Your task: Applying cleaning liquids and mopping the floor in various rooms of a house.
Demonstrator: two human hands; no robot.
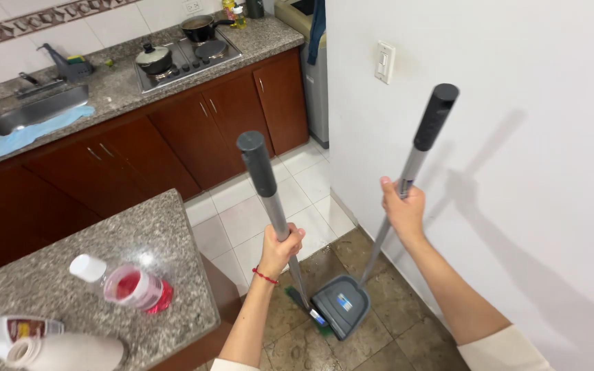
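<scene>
My left hand (282, 249) grips the grey metal shaft of a broom (267, 184), whose dark grip cap points up and whose green bristle head rests on the floor. My right hand (403, 207) holds the long handle of a grey dustpan (342, 304). That handle (426, 132) leans up toward the white wall. The pan sits on the brown floor tiles, right beside the broom head. A red string bracelet circles my left wrist.
A granite counter (139, 233) at lower left carries a clear bottle with red liquid (126, 284) and white bottles. Brown cabinets (194, 134), a sink (32, 108) with a blue cloth, and a stove (187, 55) with pots line the far wall. A white wall (517, 137) rises on the right.
</scene>
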